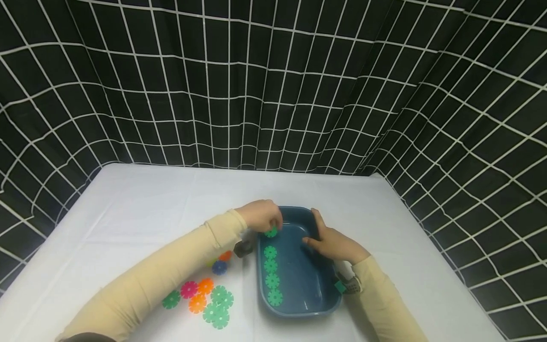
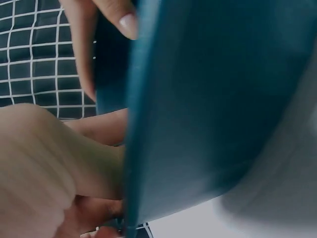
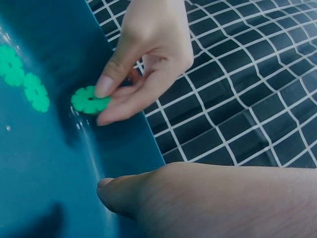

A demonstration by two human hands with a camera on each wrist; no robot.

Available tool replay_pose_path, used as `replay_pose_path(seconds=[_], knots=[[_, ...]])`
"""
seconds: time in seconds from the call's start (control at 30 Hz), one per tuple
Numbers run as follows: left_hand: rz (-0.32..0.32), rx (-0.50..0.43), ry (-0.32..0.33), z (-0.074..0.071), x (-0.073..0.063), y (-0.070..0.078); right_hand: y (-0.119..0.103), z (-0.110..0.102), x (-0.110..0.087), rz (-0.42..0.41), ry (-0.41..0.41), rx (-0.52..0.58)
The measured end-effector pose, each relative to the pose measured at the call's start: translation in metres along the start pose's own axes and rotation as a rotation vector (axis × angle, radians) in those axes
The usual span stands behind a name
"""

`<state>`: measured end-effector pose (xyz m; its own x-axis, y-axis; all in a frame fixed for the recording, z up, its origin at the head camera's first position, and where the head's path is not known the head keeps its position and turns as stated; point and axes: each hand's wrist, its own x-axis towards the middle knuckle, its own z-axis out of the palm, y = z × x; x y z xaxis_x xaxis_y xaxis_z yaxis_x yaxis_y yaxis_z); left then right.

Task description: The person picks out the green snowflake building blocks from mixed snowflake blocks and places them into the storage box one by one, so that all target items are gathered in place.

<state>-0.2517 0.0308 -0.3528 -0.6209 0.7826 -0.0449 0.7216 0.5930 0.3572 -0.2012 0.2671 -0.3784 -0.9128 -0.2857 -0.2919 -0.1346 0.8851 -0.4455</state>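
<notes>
Beige sleeves [image 1: 158, 270] lie nearest the camera in the head view, leading to 2 bare hands. Left hand [image 1: 259, 216]: thumb and fingers clamped on 1 green disc [image 1: 271, 232] at the far left corner of the blue tray [image 1: 301, 314]. Right hand [image 1: 335, 243]: thumb and fingers apart, set astride the tray's right wall, thumb on the inner side. Tray contents: 4 flat discs [image 1: 272, 280], all green, in a row along the left wall. Loose discs [image 1: 197, 303] in several colours lie on the white table [image 1: 171, 199] left of the tray. Pose: forearms slant in from the lower left and lower right

Left wrist view: the left hand fills the near left side; the tray wall hides its fingertips, so the grip cannot be told from this angle. The right hand shows at the top, thumb and finger apart

Right wrist view: the right hand is nearest, thumb extended over the tray interior. The left hand pinches the green disc between thumb and fingers, inside the tray wall; contact with the floor cannot be told
</notes>
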Motion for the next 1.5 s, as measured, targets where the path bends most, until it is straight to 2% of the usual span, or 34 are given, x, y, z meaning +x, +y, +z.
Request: replay_pose_path(seconds=[0.13, 0.4, 0.67, 0.83, 1.03, 1.17, 1.23, 1.3, 1.37, 1.5], knots=[[-0.02, 0.084, 0.0, 0.004, -0.001, 0.003, -0.001, 0.0, -0.001, -0.005, 0.0, 0.003], [-0.005, 0.202, 0.019, 0.011, -0.002, 0.007, -0.001, 0.0, -0.001, -0.006, -0.003, 0.013], [0.007, 0.242, 0.032, 0.013, -0.003, 0.01, 0.0, -0.002, 0.0, -0.012, -0.01, 0.007], [0.013, 0.239, 0.059, 0.013, -0.004, 0.009, -0.003, -0.003, -0.001, -0.01, -0.011, -0.002], [0.02, 0.213, 0.059, 0.015, -0.003, 0.004, -0.003, -0.002, -0.002, -0.005, -0.013, 0.001], [0.054, 0.095, 0.099, 0.01, -0.009, -0.002, -0.003, -0.001, -0.001, -0.003, -0.01, 0.008], [0.074, 0.012, 0.144, 0.003, -0.02, -0.002, -0.003, -0.001, 0.0, -0.005, -0.01, 0.013], [0.092, -0.082, 0.194, -0.007, -0.04, -0.001, -0.001, 0.0, 0.001, -0.007, -0.012, 0.014], [0.099, -0.16, 0.234, -0.017, -0.067, 0.0, -0.001, 0.001, 0.002, -0.01, -0.011, 0.016], [0.048, -0.263, 0.243, -0.029, -0.127, -0.006, 0.0, 0.0, 0.001, -0.004, -0.011, 0.017]])
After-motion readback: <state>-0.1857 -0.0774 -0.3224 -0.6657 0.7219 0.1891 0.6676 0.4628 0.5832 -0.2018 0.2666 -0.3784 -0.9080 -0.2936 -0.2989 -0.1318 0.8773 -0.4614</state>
